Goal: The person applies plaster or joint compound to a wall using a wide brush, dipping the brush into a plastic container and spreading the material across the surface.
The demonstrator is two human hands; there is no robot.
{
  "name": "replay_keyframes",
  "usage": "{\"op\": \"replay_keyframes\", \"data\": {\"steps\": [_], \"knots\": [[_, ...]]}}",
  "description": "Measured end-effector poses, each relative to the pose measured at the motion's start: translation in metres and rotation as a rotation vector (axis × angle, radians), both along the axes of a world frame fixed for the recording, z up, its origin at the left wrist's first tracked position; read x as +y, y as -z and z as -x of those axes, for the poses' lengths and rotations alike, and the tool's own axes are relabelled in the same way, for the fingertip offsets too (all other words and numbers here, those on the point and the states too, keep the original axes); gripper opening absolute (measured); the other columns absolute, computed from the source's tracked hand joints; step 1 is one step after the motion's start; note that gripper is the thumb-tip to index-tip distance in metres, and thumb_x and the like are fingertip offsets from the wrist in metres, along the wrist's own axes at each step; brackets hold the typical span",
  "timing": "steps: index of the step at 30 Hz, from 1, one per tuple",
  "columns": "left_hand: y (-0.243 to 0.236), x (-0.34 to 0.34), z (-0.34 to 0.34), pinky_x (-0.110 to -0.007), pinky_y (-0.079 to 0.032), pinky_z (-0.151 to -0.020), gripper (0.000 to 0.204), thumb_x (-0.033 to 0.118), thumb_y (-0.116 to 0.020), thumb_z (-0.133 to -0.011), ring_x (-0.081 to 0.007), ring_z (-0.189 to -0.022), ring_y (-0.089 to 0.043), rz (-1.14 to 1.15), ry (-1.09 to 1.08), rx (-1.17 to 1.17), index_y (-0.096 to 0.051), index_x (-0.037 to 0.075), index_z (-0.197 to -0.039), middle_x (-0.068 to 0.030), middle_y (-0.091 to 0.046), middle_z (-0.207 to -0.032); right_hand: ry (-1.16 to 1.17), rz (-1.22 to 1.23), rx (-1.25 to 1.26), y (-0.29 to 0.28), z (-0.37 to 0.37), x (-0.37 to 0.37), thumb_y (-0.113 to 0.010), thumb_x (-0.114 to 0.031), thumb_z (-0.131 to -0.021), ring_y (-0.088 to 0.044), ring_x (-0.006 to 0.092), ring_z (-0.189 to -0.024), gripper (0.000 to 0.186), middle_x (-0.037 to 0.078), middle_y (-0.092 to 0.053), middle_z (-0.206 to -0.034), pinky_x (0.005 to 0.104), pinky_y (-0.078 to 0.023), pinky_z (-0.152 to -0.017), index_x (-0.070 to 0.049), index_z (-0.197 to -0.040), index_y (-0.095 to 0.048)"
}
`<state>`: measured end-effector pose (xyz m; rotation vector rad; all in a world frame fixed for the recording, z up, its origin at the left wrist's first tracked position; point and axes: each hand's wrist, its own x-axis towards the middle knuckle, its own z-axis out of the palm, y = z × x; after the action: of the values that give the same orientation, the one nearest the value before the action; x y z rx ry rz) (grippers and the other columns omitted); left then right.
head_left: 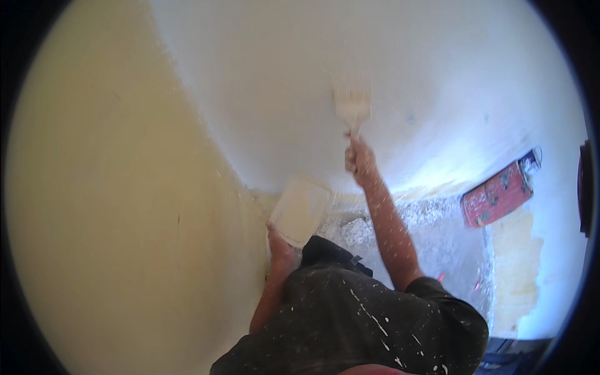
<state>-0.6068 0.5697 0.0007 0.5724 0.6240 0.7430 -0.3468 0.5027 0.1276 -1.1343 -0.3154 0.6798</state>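
My right hand (361,157) grips the handle of a wide paint brush (352,105), whose pale bristles lie over the white wall (262,75), slightly blurred; I cannot tell if they touch it. Down and to the left, my left hand (278,247) is closed on the edge of a cream rectangular tray (302,209) with pale contents. Paint spatters cover my right forearm and my dark shirt.
A pale yellow wall (106,206) runs along the left, meeting the white one. A red, stained container (497,194) is at the right by a partly white, partly yellow wall (509,275). The grey floor (431,244) is speckled white.
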Motion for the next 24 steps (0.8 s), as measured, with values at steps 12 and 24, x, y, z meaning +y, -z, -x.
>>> {"op": "replay_keyframes", "data": {"steps": [12, 24], "knots": [[0.023, 0.015, 0.000, -0.043, -0.033, -0.105, 0.060, 0.047, -0.021, -0.098, -0.0296, -0.127, -0.039, 0.032, 0.014, 0.055, -0.029, 0.003, -0.138, -0.0149, -0.039, -0.138, -0.023, 0.135, 0.292, 0.031, 0.011, -0.006, -0.052, -0.021, -0.089, -0.032, 0.0068, -0.040, 0.022, -0.003, -0.042, -0.060, 0.0213, -0.023, -0.036, -0.002, -0.101, -0.052], [-0.010, 0.015, -0.019, -0.042, -0.035, -0.104, 0.061, 0.047, -0.024, -0.098, -0.0300, -0.125, -0.042, -0.031, 0.052, 0.075, -0.031, 0.000, -0.136, -0.0162, -0.040, -0.137, -0.013, -0.041, -0.021, -0.063, 0.028, -0.010, -0.052, -0.035, -0.091, -0.030, 0.0057, -0.042, 0.037, -0.003, -0.035, -0.059, 0.0220, -0.022, -0.037, -0.004, -0.111, -0.050]]}}
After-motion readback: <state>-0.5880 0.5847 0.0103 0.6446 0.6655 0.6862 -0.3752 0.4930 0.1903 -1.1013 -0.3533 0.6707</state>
